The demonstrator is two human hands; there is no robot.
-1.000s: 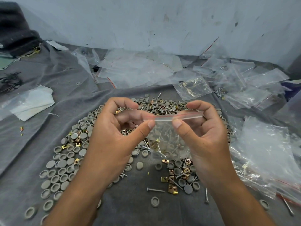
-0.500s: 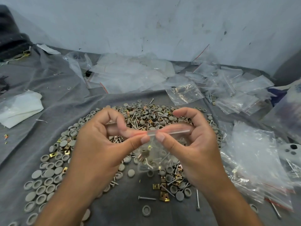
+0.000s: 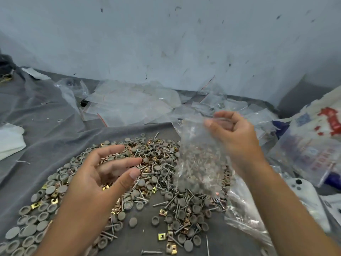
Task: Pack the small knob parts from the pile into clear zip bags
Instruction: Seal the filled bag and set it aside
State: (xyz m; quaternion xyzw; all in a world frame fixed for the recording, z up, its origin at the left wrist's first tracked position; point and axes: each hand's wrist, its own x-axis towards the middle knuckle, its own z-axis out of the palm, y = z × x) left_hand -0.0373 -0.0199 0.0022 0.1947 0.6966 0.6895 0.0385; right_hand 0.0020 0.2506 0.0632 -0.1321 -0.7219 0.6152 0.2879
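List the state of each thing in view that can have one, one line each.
zip bag: off the cloth, hanging from the right hand, blurred; parts inside.
right hand: fingers curled, pinching the bag's top edge.
left hand: empty, fingers loosely spread above the pile.
pile of parts: loose, spread on the grey cloth.
empty zip bags: lying flat in a heap by the wall.
printed sack: crumpled, at the right.
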